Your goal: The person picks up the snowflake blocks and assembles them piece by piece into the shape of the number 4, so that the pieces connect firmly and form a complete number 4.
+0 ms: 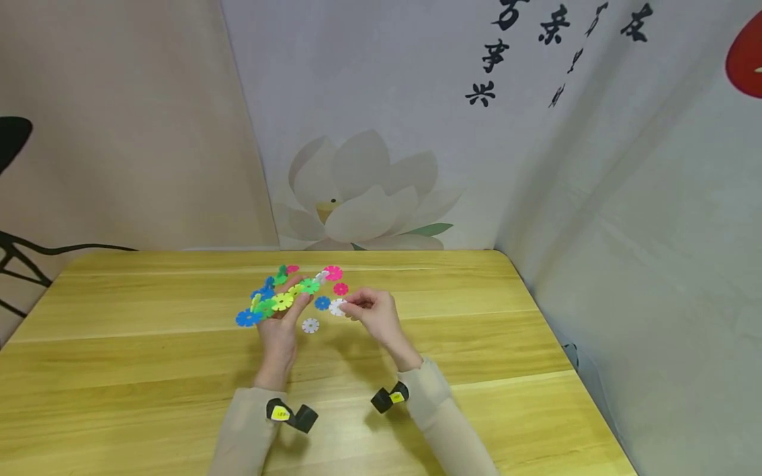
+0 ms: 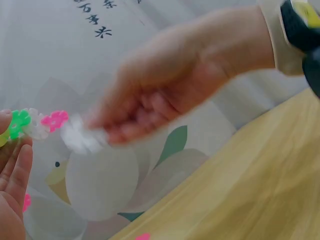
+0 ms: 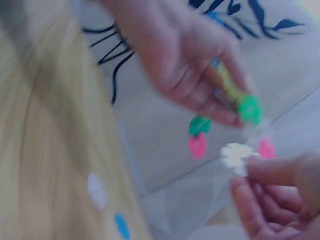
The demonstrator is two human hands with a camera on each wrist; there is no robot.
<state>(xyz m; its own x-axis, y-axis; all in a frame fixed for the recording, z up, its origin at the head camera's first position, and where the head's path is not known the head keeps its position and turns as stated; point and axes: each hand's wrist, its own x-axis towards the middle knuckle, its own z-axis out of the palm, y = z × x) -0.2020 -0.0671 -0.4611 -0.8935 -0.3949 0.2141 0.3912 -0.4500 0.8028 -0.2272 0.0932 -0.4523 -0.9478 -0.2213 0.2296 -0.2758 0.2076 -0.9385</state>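
Two hands worked above the bench point(image 1: 506, 344). The left hand point(image 1: 281, 330) held a chain of slotted plastic discs point(image 1: 282, 301), its thumb and fingers clamped on the middle links. The right hand point(image 1: 378, 314) pinched one white disc point(image 1: 337, 306) between thumb and fingertips, near the pink end disc point(image 1: 333, 272) at the chain's far right end. Blur in the left wrist view did not let me tell whether these two touched.

For joining well, I judged it best to support the chain close to that pink disc, to turn the white disc across it, and to press slot into slot gently, because a sideways push could twist the thin links.

A blue disc point(image 1: 322, 303), another white disc point(image 1: 310, 325) and a small pink disc point(image 1: 340, 289) lay loose below the hands. The wrist cameras point(image 1: 389, 396) stood clear of the joint; the chain's other branch, at left, could perhaps catch on the sleeve.
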